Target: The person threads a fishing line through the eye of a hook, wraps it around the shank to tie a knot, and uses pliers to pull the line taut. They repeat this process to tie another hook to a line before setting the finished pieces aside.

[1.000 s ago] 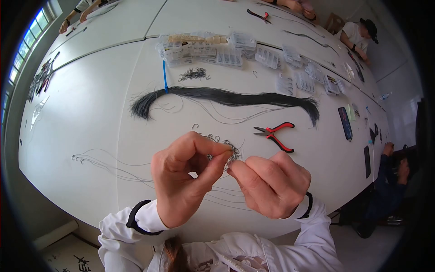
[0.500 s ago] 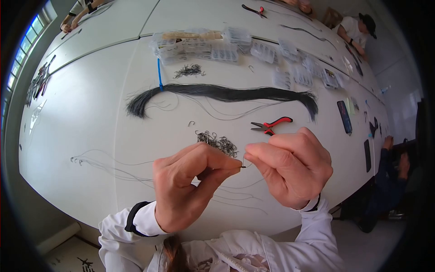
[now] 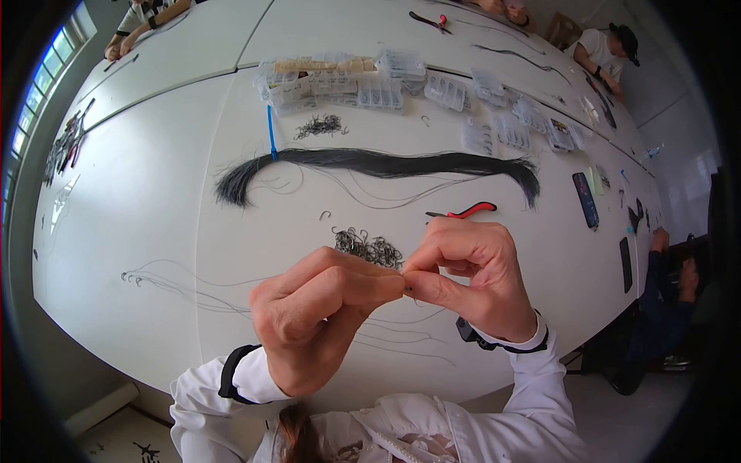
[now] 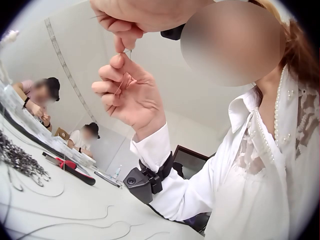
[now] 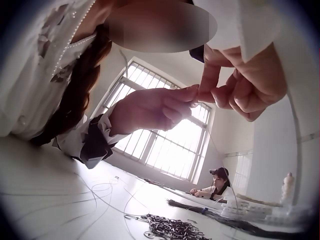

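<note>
In the head view my left hand [image 3: 320, 316] and right hand [image 3: 475, 278] meet fingertip to fingertip over the table. My left thumb and forefinger pinch a tiny fish hook, nearly all hidden by the fingers; a dark speck of it shows where the hands meet. Thumb and forefinger of my right hand pinch the thin fishing line [image 4: 119, 89], which crosses that palm in the left wrist view. Just beyond the hands lies a heap of dark fish hooks [image 3: 367, 247]. Red-handled pliers [image 3: 475, 209] lie behind my right hand, partly covered by it.
A long bundle of dark line [image 3: 386, 160] with a blue tie [image 3: 272, 135] lies across the table. Clear plastic boxes [image 3: 378, 94] and another hook pile [image 3: 323, 126] are behind it. Hooks on lines [image 3: 133, 278] lie left. A phone [image 3: 585, 201] is right. Other people sit around.
My right hand drew away to the right, uncovering the hook heap, then came back to the left fingertips and turned, its thumb now below. It now covers more of the pliers.
</note>
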A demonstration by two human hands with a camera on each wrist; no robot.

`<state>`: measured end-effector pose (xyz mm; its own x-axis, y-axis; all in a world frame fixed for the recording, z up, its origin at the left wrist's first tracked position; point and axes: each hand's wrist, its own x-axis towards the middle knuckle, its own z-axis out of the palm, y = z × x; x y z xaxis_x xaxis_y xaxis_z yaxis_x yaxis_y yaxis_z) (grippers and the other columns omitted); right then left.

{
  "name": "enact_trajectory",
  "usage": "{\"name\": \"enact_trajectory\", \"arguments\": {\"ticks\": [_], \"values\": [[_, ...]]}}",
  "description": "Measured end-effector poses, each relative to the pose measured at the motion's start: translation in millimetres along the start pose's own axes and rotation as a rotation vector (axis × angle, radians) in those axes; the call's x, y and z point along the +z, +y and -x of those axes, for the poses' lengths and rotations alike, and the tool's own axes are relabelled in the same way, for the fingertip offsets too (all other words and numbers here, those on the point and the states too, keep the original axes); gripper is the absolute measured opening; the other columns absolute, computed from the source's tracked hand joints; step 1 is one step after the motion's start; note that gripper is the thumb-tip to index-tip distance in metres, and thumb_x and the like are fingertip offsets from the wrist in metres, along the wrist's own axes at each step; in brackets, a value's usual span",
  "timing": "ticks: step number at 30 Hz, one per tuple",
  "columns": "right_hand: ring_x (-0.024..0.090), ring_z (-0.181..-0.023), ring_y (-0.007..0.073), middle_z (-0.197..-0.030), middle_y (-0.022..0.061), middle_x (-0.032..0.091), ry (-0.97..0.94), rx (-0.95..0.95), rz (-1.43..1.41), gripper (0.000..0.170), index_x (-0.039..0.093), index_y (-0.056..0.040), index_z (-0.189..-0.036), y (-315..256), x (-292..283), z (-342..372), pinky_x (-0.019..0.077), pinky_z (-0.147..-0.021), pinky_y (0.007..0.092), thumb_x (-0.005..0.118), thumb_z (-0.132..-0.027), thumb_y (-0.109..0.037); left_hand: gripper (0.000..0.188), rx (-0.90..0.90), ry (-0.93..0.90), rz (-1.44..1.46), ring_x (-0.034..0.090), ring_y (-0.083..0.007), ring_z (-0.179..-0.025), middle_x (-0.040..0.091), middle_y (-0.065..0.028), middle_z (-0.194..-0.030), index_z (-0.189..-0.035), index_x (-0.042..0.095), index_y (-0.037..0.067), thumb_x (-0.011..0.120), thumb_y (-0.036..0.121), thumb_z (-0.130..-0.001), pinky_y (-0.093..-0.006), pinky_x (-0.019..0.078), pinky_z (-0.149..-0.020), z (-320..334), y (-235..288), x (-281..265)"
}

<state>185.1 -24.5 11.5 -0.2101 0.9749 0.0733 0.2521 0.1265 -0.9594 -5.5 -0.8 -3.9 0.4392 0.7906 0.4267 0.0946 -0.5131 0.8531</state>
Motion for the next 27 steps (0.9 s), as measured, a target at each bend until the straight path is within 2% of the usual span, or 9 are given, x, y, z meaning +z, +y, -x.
{"name": "enact_trajectory", "arguments": {"ticks": [1, 3, 12, 16, 18, 19, 21, 22, 27], "values": [[0.053, -0.062, 0.0065, -0.068, 0.0019, 0.06, 0.001, 0.0, 0.0, 0.005, 0.068, -0.003, -0.079, 2, 1, 0, 0.0364, -0.053, 0.0229, 0.072, -0.076, -0.007, 0.015, 0.005, 0.004, 0.016, 0.064, -0.0173, -0.069, 0.064, -0.0079, -0.08, -0.082, 0.066, 0.001, 0.065, -0.01, -0.072, -0.0258, 0.0511, -0.056, 0, -1, 1], [0.051, -0.065, 0.0039, -0.073, 0.0007, 0.06, -0.035, 0.096, -0.324, 0.007, 0.069, -0.0011, -0.083, 6, 6, -1, 0.036, -0.054, 0.0208, 0.069, -0.081, -0.008, 0.016, 0.011, 0.007, 0.031, 0.065, -0.0175, -0.07, 0.065, -0.0081, -0.081, -0.083, 0.066, 0.001, 0.065, -0.01, -0.072, -0.0258, 0.0519, -0.058, 0, -1, 2], [0.05, -0.065, 0.0035, -0.077, 0.0012, 0.06, -0.051, 0.121, -0.41, 0.007, 0.068, 0.0006, -0.085, 12, 7, -1, 0.0362, -0.055, 0.019, 0.068, -0.081, -0.006, 0.011, -0.05, -0.01, 0.113, 0.065, -0.0162, -0.072, 0.066, -0.0092, -0.085, -0.082, 0.062, -0.001, 0.062, -0.011, -0.076, -0.0246, 0.0509, -0.058, -2, 0, 3], [0.049, -0.065, 0.003, -0.077, 0.0016, 0.06, -0.045, 0.157, -0.437, 0.006, 0.068, 0.0001, -0.085, 13, 9, -2, 0.0353, -0.055, 0.0186, 0.067, -0.082, -0.005, 0.011, -0.157, 0.043, 0.235, 0.054, -0.0089, -0.06, 0.063, -0.0066, -0.081, -0.083, 0.059, -0.001, 0.062, -0.01, -0.078, -0.0209, 0.0419, -0.05, -1, -5, 10], [0.047, -0.064, 0.0035, -0.08, 0.0022, 0.06, -0.019, 0.048, -0.183, 0.007, 0.068, -0.0021, -0.086, 15, 8, -4, 0.0348, -0.054, 0.0186, 0.067, -0.079, -0.003, 0.01, -0.222, 0.063, 0.293, 0.049, -0.0064, -0.056, 0.062, -0.0054, -0.079, -0.083, 0.058, 0.0, 0.062, -0.009, -0.079, -0.0196, 0.0382, -0.048, 0, -4, 12], [0.047, -0.064, 0.0035, -0.08, 0.0022, 0.06, -0.024, 0.049, -0.183, 0.007, 0.068, -0.0021, -0.086, 14, 8, -5, 0.0348, -0.054, 0.0186, 0.067, -0.079, -0.003, 0.01, -0.246, 0.087, 0.309, 0.045, -0.0049, -0.054, 0.061, -0.0043, -0.078, -0.083, 0.058, 0.0, 0.062, -0.009, -0.079, -0.0189, 0.0359, -0.046, 0, -4, 13], [0.046, -0.063, 0.0043, -0.084, 0.0024, 0.06, 0.224, -0.131, 0.084, 0.015, 0.068, -0.0048, -0.088, 9, 8, -6, 0.0346, -0.054, 0.019, 0.069, -0.074, -0.004, 0.01, -0.275, 0.119, 0.326, 0.041, -0.0034, -0.052, 0.06, -0.0031, -0.076, -0.083, 0.057, 0.0, 0.062, -0.008, -0.08, -0.0182, 0.0337, -0.045, 1, -5, 12], [0.047, -0.063, 0.006, -0.086, 0.0025, 0.06, 0.257, -0.173, 0.138, 0.023, 0.068, -0.0067, -0.09, 8, 5, -3, 0.0354, -0.052, 0.0199, 0.07, -0.067, -0.005, 0.009, -0.293, 0.118, 0.298, 0.041, -0.0031, -0.051, 0.059, -0.0027, -0.075, -0.083, 0.057, 0.0, 0.062, -0.007, -0.081, -0.0182, 0.0334, -0.044, 1, -5, 11], [0.051, -0.064, 0.0099, -0.08, 0.0033, 0.059, 0.294, -0.338, 0.301, 0.023, 0.069, -0.0082, -0.084, -3, 12, 1, 0.0378, -0.05, 0.022, 0.072, -0.062, -0.004, 0.007, -0.351, 0.118, 0.358, 0.041, -0.0022, -0.049, 0.057, -0.0015, -0.072, -0.083, 0.057, 0.0, 0.062, -0.005, -0.083, -0.018, 0.0331, -0.043, 1, -5, 10]]}}
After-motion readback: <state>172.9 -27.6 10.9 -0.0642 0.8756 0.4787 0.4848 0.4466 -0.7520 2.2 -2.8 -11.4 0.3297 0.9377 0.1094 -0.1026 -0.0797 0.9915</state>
